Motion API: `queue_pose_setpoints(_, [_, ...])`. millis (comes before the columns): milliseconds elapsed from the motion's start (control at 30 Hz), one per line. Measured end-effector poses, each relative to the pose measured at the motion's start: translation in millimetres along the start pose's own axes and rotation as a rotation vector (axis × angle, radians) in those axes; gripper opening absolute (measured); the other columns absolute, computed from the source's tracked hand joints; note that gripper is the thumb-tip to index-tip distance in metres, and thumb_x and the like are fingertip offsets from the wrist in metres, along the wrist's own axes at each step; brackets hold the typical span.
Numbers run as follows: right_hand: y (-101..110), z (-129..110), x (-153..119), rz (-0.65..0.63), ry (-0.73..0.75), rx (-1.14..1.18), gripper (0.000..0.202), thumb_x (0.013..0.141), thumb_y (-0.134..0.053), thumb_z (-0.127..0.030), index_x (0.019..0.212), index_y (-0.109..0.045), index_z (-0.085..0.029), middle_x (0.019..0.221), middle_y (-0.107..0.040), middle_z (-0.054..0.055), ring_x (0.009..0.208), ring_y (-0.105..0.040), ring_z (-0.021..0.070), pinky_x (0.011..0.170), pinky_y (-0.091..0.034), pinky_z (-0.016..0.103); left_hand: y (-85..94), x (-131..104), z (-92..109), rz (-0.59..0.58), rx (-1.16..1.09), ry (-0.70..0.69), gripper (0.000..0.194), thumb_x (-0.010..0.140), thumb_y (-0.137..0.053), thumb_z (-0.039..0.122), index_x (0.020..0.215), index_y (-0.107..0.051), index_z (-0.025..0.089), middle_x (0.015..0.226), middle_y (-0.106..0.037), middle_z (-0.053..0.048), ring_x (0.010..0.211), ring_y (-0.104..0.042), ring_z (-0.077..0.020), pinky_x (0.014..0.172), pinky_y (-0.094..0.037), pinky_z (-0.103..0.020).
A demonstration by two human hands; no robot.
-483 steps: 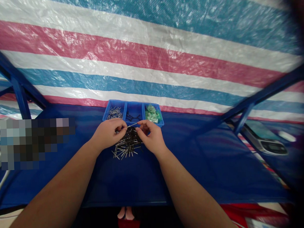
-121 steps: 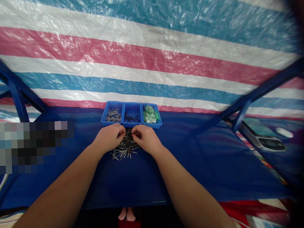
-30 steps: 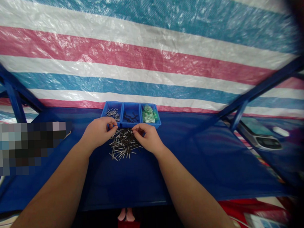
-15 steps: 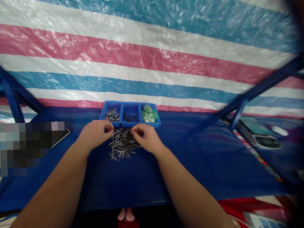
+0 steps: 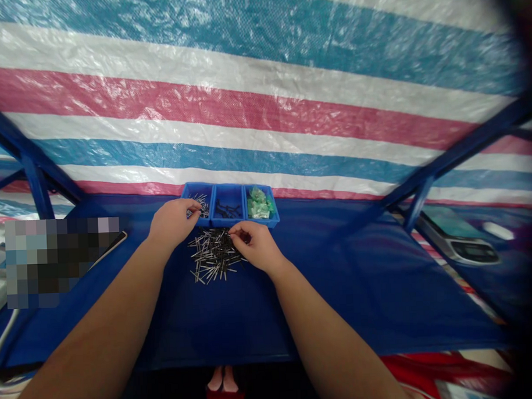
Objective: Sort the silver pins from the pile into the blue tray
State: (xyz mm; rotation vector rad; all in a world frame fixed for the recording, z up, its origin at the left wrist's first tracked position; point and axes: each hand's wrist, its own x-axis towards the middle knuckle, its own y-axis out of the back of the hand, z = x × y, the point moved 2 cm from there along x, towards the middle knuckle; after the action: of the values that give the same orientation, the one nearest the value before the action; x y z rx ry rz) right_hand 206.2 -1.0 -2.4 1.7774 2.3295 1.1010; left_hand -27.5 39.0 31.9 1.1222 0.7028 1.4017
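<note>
My left hand [image 5: 174, 221] hovers at the left compartment of a blue three-part bin [image 5: 214, 223], fingers and thumb pinched together. That compartment holds thin silver metal pins [image 5: 198, 203]. Dark, slender pieces [image 5: 228, 210] lie in the middle compartment, and crumpled green and clear plastic packets [image 5: 260, 203] fill the right one. In front of the bin, a loose pile of silver and black pins [image 5: 215, 256] is spread on the blue table. My right hand [image 5: 257, 244] is closed in a pinch at the pile's right side. What either pinch holds is too small to make out.
The blue tabletop [image 5: 339, 290] ends at a front edge near my body. Blue metal frame bars [image 5: 447, 152] slope at both sides. A digital scale [image 5: 463, 245] sits at far right. A striped plastic sheet [image 5: 263, 106] hangs behind the bin. A blurred-out area covers the left.
My left hand has moved from the pile's upper left up to the bin's left compartment. My right hand stays pinched at the pile. The view has shifted slightly.
</note>
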Motion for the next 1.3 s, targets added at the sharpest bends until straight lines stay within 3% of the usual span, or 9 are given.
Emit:
queue_pose_setpoints(233, [-1, 1, -2, -0.009, 0.001, 0.044, 0.010, 0.088, -0.062, -0.015, 0.090, -0.071, -0.017, 0.077, -0.069, 0.002, 0.066, -0.059, 0.0128, 0.067, -0.047, 0.026, -8.8, 49, 1, -0.282, 0.246, 0.007, 0.021, 0.081, -0.064, 0.027, 0.093, -0.081, 0.025, 0.100, -0.078, -0.008, 0.093, -0.070, -0.0278, 0.080, -0.053, -0.038])
queue_pose_setpoints(433, [0, 1, -2, -0.006, 0.005, 0.046, 0.010, 0.088, -0.061, -0.014, 0.091, -0.071, -0.017, 0.078, -0.069, 0.002, 0.067, -0.060, 0.0126, 0.067, -0.047, 0.026, -15.7, 61, 8, -0.361, 0.347, 0.008, 0.023, 0.079, -0.065, 0.031, 0.095, -0.080, 0.027, 0.106, -0.077, -0.010, 0.095, -0.069, -0.0295, 0.081, -0.052, -0.039])
queue_pose_setpoints(600, [1, -1, -2, -0.012, 0.008, 0.053, 0.010, 0.088, -0.061, -0.014, 0.090, -0.071, -0.016, 0.078, -0.069, 0.002, 0.067, -0.060, 0.0122, 0.068, -0.047, 0.026, -5.2, 57, 13, -0.344, 0.340, 0.024, 0.023, 0.079, -0.063, 0.031, 0.094, -0.079, 0.025, 0.104, -0.077, -0.011, 0.093, -0.069, -0.0292, 0.082, -0.052, -0.039])
queue_pose_setpoints(700, [1, -1, -2, -0.015, 0.008, 0.058, 0.010, 0.088, -0.061, -0.015, 0.090, -0.071, -0.016, 0.078, -0.069, 0.002, 0.066, -0.059, 0.0119, 0.067, -0.047, 0.025, 7.5, 55, 19, -0.256, 0.267, 0.015, 0.021, 0.080, -0.062, 0.032, 0.090, -0.078, 0.023, 0.098, -0.077, -0.009, 0.088, -0.069, -0.0258, 0.079, -0.051, -0.036])
queue_pose_setpoints(800, [0, 0, -2, -0.026, 0.007, 0.058, 0.011, 0.088, -0.061, -0.015, 0.091, -0.071, -0.016, 0.077, -0.068, 0.002, 0.066, -0.059, 0.0120, 0.067, -0.047, 0.025, 15.6, 55, 32, -0.134, 0.092, -0.118, 0.022, 0.083, -0.059, 0.031, 0.092, -0.076, 0.021, 0.094, -0.077, -0.006, 0.087, -0.068, -0.0221, 0.082, -0.051, -0.033])
queue_pose_setpoints(967, [-1, 0, -3, -0.047, -0.019, 0.059, 0.011, 0.089, -0.060, -0.016, 0.092, -0.071, -0.016, 0.077, -0.068, 0.002, 0.065, -0.058, 0.0124, 0.064, -0.047, 0.025, 17.2, 43, 51, -0.092, -0.090, -0.245, 0.036, 0.085, -0.057, 0.024, 0.118, -0.072, 0.020, 0.103, -0.077, -0.005, 0.092, -0.069, -0.0203, 0.085, -0.051, -0.031])
queue_pose_setpoints(1033, [-1, 0, -3, -0.048, -0.026, 0.055, 0.011, 0.089, -0.060, -0.016, 0.092, -0.071, -0.016, 0.077, -0.068, 0.002, 0.065, -0.058, 0.0124, 0.064, -0.046, 0.025, 19.6, 32, 50, -0.106, -0.076, -0.240, 0.033, 0.084, -0.057, 0.023, 0.114, -0.072, 0.021, 0.103, -0.077, -0.005, 0.092, -0.069, -0.0203, 0.083, -0.051, -0.031])
queue_pose_setpoints(1167, [-1, 0, -2, -0.054, -0.020, 0.045, 0.011, 0.090, -0.060, -0.017, 0.091, -0.071, -0.016, 0.077, -0.068, 0.002, 0.066, -0.058, 0.0124, 0.065, -0.046, 0.025, 24.0, 0, 29, -0.214, -0.002, -0.218, 0.021, 0.083, -0.059, 0.026, 0.097, -0.075, 0.024, 0.095, -0.077, -0.003, 0.084, -0.069, -0.0207, 0.078, -0.050, -0.032])
queue_pose_setpoints(1300, [-2, 1, -2, -0.064, -0.016, 0.051, 0.011, 0.089, -0.061, -0.017, 0.092, -0.071, -0.016, 0.078, -0.068, 0.002, 0.066, -0.058, 0.0122, 0.065, -0.047, 0.025, 16.8, -23, -4, -0.305, 0.109, -0.089, 0.017, 0.079, -0.062, 0.026, 0.088, -0.077, 0.027, 0.086, -0.078, -0.002, 0.080, -0.071, -0.0237, 0.073, -0.050, -0.034])
